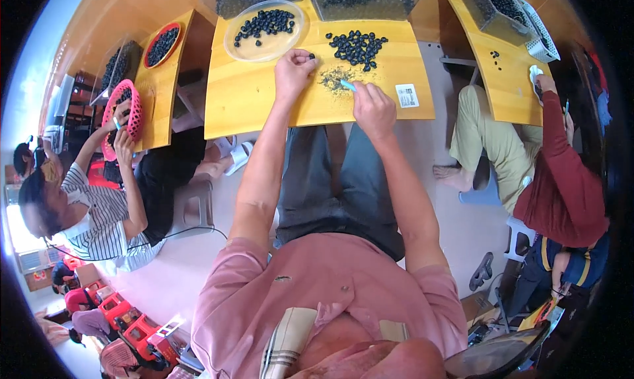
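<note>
My left hand [294, 74] is closed over the table, with a small round black piece [312, 56] pinched between thumb and fingertips. My right hand [374, 107] grips a small tool with a turquoise handle [348, 85]; its working end is too small to make out. Beneath the tool lies a scatter of dark crumbs [335, 79]. Just beyond the crumbs is a loose pile of round black pieces [357, 48]. A shallow round translucent tray [249, 54] holding more of them sits beyond my left hand. Whether they are beads, seeds or fruit I cannot tell.
Clear plastic bins [367, 7] full of black pieces line the far edge of the yellow table [244, 105]. A white label [407, 95] lies at right. Co-workers sit at side tables, one at left with a pink basket [135, 118], another at right in a dark red sleeve [558, 141].
</note>
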A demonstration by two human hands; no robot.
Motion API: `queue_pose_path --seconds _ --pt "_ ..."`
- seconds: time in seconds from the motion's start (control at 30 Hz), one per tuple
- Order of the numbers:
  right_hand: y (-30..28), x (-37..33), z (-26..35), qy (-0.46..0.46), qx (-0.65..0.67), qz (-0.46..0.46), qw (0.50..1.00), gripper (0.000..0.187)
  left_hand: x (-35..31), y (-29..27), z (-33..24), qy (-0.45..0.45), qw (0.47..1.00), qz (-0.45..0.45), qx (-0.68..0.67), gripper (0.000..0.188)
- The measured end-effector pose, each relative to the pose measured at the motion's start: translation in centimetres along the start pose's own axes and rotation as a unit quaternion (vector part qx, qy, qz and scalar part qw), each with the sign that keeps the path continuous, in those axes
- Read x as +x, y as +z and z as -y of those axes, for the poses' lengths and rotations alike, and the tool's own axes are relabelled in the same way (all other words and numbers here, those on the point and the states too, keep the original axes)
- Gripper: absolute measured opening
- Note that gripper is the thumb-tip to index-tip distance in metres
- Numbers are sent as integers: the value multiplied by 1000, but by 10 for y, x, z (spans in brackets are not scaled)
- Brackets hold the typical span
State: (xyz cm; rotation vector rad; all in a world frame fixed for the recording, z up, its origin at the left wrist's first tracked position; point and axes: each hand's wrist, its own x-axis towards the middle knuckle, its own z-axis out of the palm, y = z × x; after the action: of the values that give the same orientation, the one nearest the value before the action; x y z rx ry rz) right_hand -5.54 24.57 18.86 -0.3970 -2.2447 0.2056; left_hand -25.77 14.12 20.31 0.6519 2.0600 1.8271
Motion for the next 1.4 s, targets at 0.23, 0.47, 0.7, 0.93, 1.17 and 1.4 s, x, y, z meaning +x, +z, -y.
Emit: queue_pose_path --seconds 0.23,0.47,0.7,0.93,1.17,1.4 --pt "1 -1 1 10 1 15 1000 22 -36 -31 8 1 994 -94 59 21" --pt "-1 -1 1 -2 -9 6 1000 15 -54 -58 -8 223 891 13 394 22" --pt "-1 -2 0 6 -12 13 1000 18 -56 -60 -3 176 907 -30 380 24" --pt "-2 -1 -1 5 -16 23 1000 17 -58 -49 -1 159 896 -30 413 27" --pt "-4 -1 3 7 -12 15 1000 17 -70 -17 6 100 979 -43 174 21" --pt "-1 -1 4 6 -8 18 1000 17 -71 7 19 -17 1000 -20 2 23"
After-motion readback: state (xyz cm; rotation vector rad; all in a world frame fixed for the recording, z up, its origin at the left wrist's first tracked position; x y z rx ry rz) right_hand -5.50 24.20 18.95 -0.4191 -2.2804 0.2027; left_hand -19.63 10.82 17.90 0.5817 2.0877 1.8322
